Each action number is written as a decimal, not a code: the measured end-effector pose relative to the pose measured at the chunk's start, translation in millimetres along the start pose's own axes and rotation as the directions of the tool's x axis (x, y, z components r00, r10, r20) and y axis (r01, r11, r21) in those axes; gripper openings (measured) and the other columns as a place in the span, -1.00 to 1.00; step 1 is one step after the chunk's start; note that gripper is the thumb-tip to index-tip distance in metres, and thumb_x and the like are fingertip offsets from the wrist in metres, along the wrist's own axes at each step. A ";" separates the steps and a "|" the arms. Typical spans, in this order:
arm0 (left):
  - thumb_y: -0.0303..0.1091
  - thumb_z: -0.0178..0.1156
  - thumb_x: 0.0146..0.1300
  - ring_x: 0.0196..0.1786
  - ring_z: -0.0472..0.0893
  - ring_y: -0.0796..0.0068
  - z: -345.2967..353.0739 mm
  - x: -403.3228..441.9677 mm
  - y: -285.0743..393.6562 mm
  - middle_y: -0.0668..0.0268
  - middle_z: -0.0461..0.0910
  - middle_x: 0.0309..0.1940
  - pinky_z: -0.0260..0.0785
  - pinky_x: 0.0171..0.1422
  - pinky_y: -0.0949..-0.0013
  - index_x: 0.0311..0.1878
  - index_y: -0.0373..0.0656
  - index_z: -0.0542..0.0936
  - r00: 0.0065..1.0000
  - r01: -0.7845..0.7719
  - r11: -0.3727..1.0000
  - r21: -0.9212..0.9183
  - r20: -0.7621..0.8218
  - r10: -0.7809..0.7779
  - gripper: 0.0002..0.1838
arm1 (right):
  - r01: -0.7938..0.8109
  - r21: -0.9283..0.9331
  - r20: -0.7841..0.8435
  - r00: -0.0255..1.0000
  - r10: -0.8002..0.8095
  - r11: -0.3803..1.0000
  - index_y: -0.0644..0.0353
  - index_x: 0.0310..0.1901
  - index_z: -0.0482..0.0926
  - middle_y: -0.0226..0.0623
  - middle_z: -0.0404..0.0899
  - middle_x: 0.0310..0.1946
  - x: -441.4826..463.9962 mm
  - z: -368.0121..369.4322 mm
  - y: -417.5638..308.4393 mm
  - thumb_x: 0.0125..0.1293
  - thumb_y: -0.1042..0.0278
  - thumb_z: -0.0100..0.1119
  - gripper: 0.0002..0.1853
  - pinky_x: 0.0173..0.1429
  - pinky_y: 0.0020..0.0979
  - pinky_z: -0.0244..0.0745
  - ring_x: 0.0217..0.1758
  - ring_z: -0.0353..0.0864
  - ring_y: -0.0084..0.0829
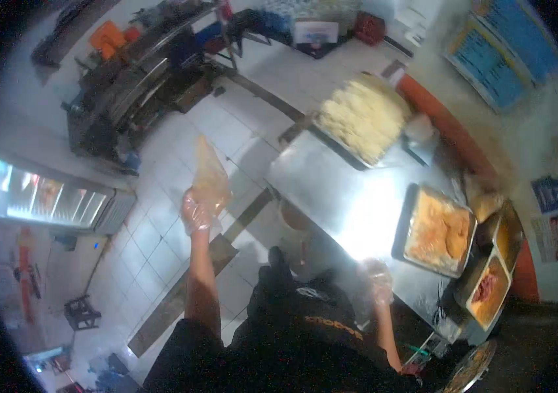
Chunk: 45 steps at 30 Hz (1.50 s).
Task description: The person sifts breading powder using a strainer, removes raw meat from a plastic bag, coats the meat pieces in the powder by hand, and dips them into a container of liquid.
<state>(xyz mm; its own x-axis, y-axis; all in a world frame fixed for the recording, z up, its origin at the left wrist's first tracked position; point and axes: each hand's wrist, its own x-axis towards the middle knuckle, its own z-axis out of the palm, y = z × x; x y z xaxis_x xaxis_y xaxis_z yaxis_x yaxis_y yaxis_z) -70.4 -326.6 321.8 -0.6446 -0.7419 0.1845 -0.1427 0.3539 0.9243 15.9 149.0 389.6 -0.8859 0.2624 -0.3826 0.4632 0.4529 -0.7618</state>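
My left hand (199, 208), in a clear plastic glove, is held out over the tiled floor. Its fingers are closed on a thin, pale tan piece (210, 167) that tapers to a point at its far end; I cannot make out its kind. By the near edge of the steel table (318, 180) is my right hand (377, 280), also in a clear glove. Blur and glare hide its fingers, and nothing held shows in it. Nearest to it on the table is a metal tray (399, 226) of smooth orange-tan food (439, 226).
A tray of pale crumbly food (361, 121) stands at the table's far end. Deep metal containers (488, 291) sit at the right, one holding something red. A lit display fridge (49, 196) and a small stool (82, 313) are at the left, a dark stove-like unit (141, 92) behind.
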 end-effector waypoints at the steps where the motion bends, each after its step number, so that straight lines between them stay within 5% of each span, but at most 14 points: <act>1: -0.38 0.26 0.13 -0.21 0.57 0.48 1.3 14.0 -17.6 0.29 0.61 -0.25 0.43 -0.10 0.42 -0.08 -0.20 0.57 1.000 0.005 1.000 0.002 -0.022 -0.005 -0.72 | 0.023 -0.042 0.097 0.995 -0.019 0.999 0.17 -0.11 0.60 -0.26 0.67 -0.23 6.3 6.0 -0.2 0.24 0.01 0.14 -0.61 0.01 -0.39 0.47 -0.16 0.61 -0.41; 4: -0.30 0.28 0.10 -0.24 0.62 0.42 10.7 55.5 -41.1 0.22 0.65 -0.28 0.46 -0.13 0.37 -0.05 -0.16 0.57 0.999 -0.050 0.980 0.195 0.017 0.048 -0.67 | 0.242 -0.164 0.084 0.969 -0.231 0.956 0.28 -0.12 0.59 -0.26 0.66 -0.20 10.4 32.3 -28.9 0.22 0.08 0.23 -0.60 -0.01 -0.38 0.47 -0.17 0.60 -0.41; 10: -0.11 0.15 0.18 -0.30 0.62 0.35 128.5 116.3 -136.3 0.22 0.63 -0.38 0.45 -0.17 0.29 -0.14 -0.13 0.61 0.967 0.102 0.993 0.062 0.226 -0.114 -0.68 | -0.045 0.141 0.097 0.995 0.031 0.989 0.32 -0.03 0.55 -0.30 0.63 -0.16 39.1 59.6 -38.1 0.17 0.18 0.31 -0.57 -0.07 -0.48 0.53 -0.14 0.58 -0.51; 11: -0.09 0.13 0.18 -0.30 0.62 0.32 157.4 125.0 -139.0 0.19 0.63 -0.38 0.45 -0.17 0.27 -0.13 -0.12 0.61 0.961 0.047 0.997 0.063 0.269 -0.062 -0.66 | 0.201 0.229 0.097 0.969 -0.228 0.952 0.34 0.04 0.49 -0.28 0.63 -0.14 56.3 60.9 8.8 0.15 0.18 0.32 -0.50 -0.09 -0.48 0.55 -0.17 0.59 -0.53; 16: -0.12 0.09 0.25 -0.32 0.62 0.21 312.1 169.3 -117.8 0.07 0.63 -0.33 0.45 -0.19 0.18 -0.12 -0.14 0.59 0.930 -0.047 0.999 -0.026 0.363 0.053 -0.68 | -0.210 0.299 0.023 0.977 0.213 0.931 0.33 -0.15 0.62 -0.28 0.65 -0.45 64.1 112.9 -80.6 0.15 0.20 0.34 -0.64 -0.26 -0.50 0.48 -0.40 0.58 -0.50; 18: -0.27 0.14 0.25 -0.26 0.55 0.22 380.9 188.6 -124.4 0.13 0.60 -0.32 0.40 -0.08 0.29 -0.16 -0.22 0.57 0.894 -0.138 0.990 0.029 0.435 0.112 -0.78 | -0.304 0.277 0.060 0.952 0.299 0.912 0.32 0.00 0.54 -0.20 0.64 -0.24 78.6 135.4 -112.4 0.11 0.06 0.38 -0.46 -0.19 -0.42 0.54 -0.29 0.61 -0.42; 20: -0.29 0.16 0.24 -0.19 0.57 0.24 472.7 197.2 -185.7 0.12 0.61 -0.25 0.39 -0.04 0.26 -0.08 -0.22 0.57 0.805 0.092 0.992 0.083 0.581 -0.123 -0.74 | -0.467 0.323 -0.054 0.859 0.508 0.823 0.16 0.10 0.47 -0.24 0.62 -0.20 86.8 174.0 -157.1 0.20 0.18 0.31 -0.53 0.06 -0.54 0.50 -0.13 0.56 -0.54; 22: -0.33 0.17 0.22 -0.11 0.57 0.26 535.6 180.7 -236.8 0.12 0.62 -0.17 0.37 0.01 0.24 -0.05 -0.21 0.57 0.787 0.009 0.998 -0.064 0.617 0.033 -0.74 | -0.345 0.503 -0.095 0.889 0.447 0.792 0.22 -0.09 0.48 -0.35 0.53 -0.39 95.2 210.7 -164.2 0.32 0.23 0.16 -0.74 -0.32 -0.55 0.34 -0.41 0.40 -0.62; 24: -0.30 0.16 0.23 -0.04 0.55 0.20 580.7 181.2 -249.6 0.10 0.60 -0.12 0.35 0.08 0.24 0.01 -0.19 0.55 0.662 -0.093 0.976 0.197 0.744 -0.087 -0.69 | -0.334 0.390 -0.246 0.861 0.446 0.858 0.20 -0.16 0.46 -0.31 0.51 -0.36 110.2 250.1 -188.3 0.37 0.13 0.07 -0.73 -0.33 -0.45 0.31 -0.40 0.37 -0.51; 27: -0.21 0.12 0.25 0.05 0.52 0.11 660.0 152.7 -332.0 0.08 0.56 -0.02 0.34 0.15 0.22 0.10 -0.15 0.49 0.708 -0.074 0.987 -0.144 0.690 0.154 -0.61 | -0.496 0.525 -0.128 0.758 0.640 0.692 0.19 -0.16 0.47 -0.31 0.51 -0.35 132.1 270.8 -163.2 0.37 0.13 0.06 -0.73 -0.31 -0.44 0.32 -0.38 0.38 -0.49; 30: -0.09 0.07 0.26 0.15 0.47 0.04 693.2 139.6 -378.0 0.08 0.50 0.11 0.31 0.22 0.16 0.21 -0.11 0.43 0.523 -0.505 0.829 0.241 0.849 0.072 -0.51 | -0.554 0.558 -0.103 0.692 0.714 0.618 0.19 -0.15 0.47 -0.30 0.51 -0.35 143.4 284.4 -151.1 0.38 0.12 0.05 -0.73 -0.28 -0.42 0.33 -0.37 0.39 -0.48; 36: -0.09 -0.09 0.34 0.27 0.40 0.07 702.1 137.4 -476.7 0.10 0.41 0.24 0.24 0.33 0.14 0.31 -0.12 0.33 0.543 -0.067 0.855 0.515 0.737 -0.401 -0.47 | -0.604 0.607 -0.071 0.606 0.792 0.516 0.18 -0.14 0.47 -0.30 0.52 -0.33 146.9 291.5 -134.9 0.38 0.11 0.03 -0.72 -0.24 -0.40 0.35 -0.33 0.41 -0.45; 43: -0.24 0.44 -0.10 0.19 0.50 0.23 633.8 138.9 -457.9 0.08 0.47 0.18 0.40 0.17 0.14 0.25 -0.15 0.42 0.016 -0.834 0.469 0.291 0.862 -0.506 -0.24 | -0.608 0.657 -0.039 0.565 0.824 0.447 0.17 -0.12 0.48 -0.29 0.52 -0.31 134.0 291.6 -129.3 0.39 0.10 0.01 -0.71 -0.19 -0.37 0.38 -0.29 0.43 -0.41; 45: -0.26 0.44 -0.09 0.02 0.58 0.33 644.0 158.0 -483.5 0.06 0.57 -0.01 0.48 -0.01 0.16 0.14 -0.19 0.50 0.009 -0.177 0.825 0.536 0.839 -0.543 -0.35 | -0.587 0.682 -0.024 0.578 0.816 0.436 0.16 -0.12 0.48 -0.29 0.52 -0.31 125.5 287.5 -130.2 0.39 0.09 0.01 -0.71 -0.17 -0.36 0.39 -0.28 0.44 -0.40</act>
<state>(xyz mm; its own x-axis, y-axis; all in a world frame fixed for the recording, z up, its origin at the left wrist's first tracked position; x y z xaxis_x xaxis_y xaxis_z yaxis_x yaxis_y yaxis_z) -586.9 -248.1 -311.1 -0.5586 0.2793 -0.7810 -0.4060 0.7290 0.5511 -163.2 -122.0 290.5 -0.1336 0.5413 -0.8302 0.7041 -0.5377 -0.4639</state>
